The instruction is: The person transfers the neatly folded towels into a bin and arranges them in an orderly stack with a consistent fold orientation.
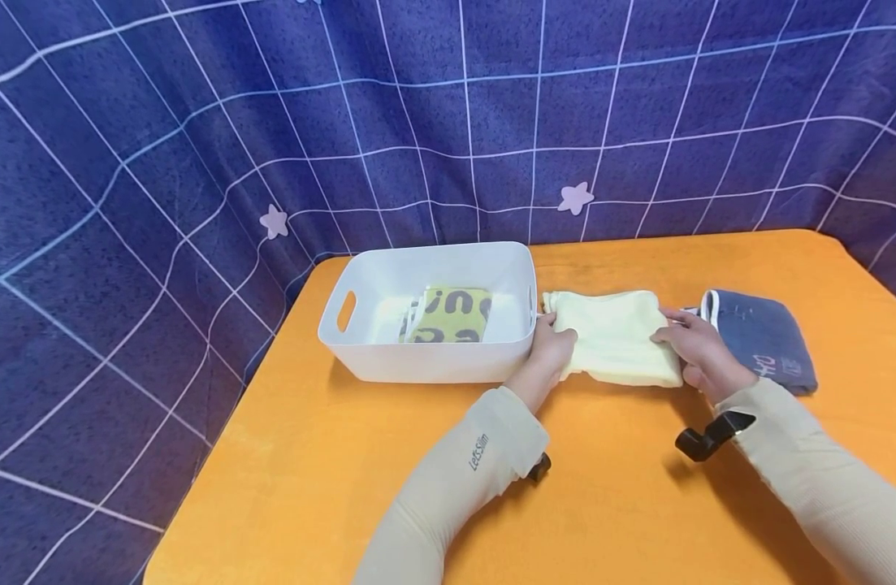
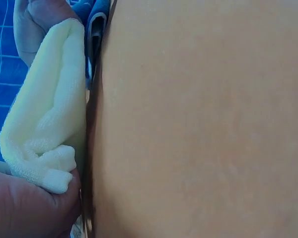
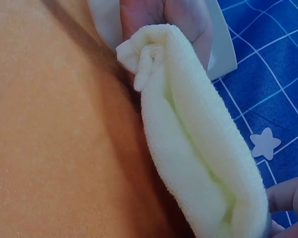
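Both hands grip a folded pale-yellow towel (image 1: 614,337) by its opposite ends, just right of the white bin. My left hand (image 1: 548,351) holds the left end, thumb on top, close against the bin's right wall. At the other end, my right hand (image 1: 699,345) pinches the edge with its thumb above and fingers beneath. Soft folded layers of the towel (image 2: 52,99) show edge-on in the left wrist view. In the right wrist view the towel (image 3: 188,129) spans between the two hands, close over the table.
A white plastic bin (image 1: 411,361) with handle holes stands at the left, a folded yellow-green cloth with dark lettering (image 1: 455,313) inside it. A folded dark blue cloth (image 1: 765,337) lies beyond my right hand. The orange table (image 1: 331,487) meets a blue grid-patterned curtain (image 1: 433,122) behind.
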{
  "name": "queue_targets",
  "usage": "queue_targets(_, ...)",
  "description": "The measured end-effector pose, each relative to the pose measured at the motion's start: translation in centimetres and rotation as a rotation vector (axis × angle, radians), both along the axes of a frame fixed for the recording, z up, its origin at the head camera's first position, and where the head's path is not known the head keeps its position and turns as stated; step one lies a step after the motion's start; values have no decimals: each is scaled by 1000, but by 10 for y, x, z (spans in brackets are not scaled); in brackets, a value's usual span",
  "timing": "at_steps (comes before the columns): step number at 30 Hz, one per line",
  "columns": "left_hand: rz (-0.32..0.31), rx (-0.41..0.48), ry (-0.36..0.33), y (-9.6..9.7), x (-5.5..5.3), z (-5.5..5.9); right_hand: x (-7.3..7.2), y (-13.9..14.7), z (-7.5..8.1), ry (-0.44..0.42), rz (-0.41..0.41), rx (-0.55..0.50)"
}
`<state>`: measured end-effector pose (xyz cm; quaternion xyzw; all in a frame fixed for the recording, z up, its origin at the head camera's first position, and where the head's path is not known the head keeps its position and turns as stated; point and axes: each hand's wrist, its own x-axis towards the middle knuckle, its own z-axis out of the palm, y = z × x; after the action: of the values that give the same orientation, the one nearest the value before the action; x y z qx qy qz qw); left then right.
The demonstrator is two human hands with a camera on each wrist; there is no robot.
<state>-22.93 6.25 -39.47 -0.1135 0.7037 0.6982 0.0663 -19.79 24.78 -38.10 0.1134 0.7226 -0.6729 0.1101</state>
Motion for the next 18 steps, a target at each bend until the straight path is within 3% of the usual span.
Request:
queue_targets(9, -17, -49, 13, 0, 1, 3, 2, 0, 5, 26, -32, 41)
queue_targets(18, -36, -24, 25, -1, 0, 7, 4, 2, 11, 32, -43, 87)
